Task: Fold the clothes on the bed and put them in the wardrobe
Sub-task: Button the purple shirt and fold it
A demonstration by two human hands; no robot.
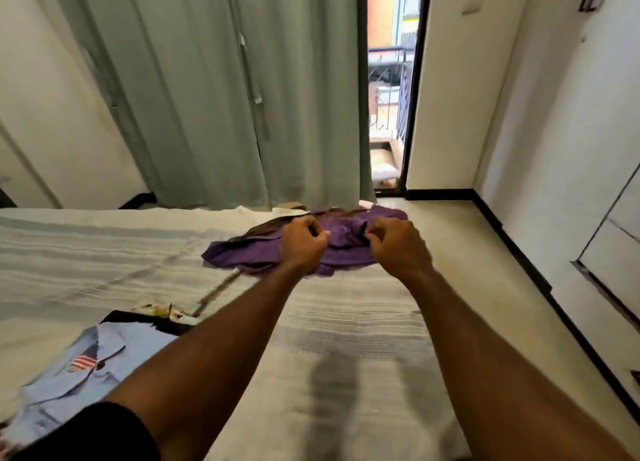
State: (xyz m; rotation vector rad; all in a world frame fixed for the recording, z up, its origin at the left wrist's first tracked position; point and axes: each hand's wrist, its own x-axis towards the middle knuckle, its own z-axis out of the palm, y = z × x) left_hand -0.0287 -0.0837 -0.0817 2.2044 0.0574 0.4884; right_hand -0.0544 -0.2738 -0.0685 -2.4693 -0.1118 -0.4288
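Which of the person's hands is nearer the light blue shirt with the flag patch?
Left. The left hand is over the crumpled purple garment, on the side facing the light blue shirt at the bed's near-left. The right hand is farther right.

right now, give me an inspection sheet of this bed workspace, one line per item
surface: bed with a pale striped cover, shadow near the front edge
job's things: purple garment crumpled at the far edge, lying on a dark brown garment; light blue shirt with a flag patch at front left
clutter: small patterned cloth beside the blue shirt, too blurred to identify
hands: left hand and right hand, fingers curled, at the purple garment; grip not clearly visible
cables: nothing seen
surroundings: green curtain, open balcony door, white walls
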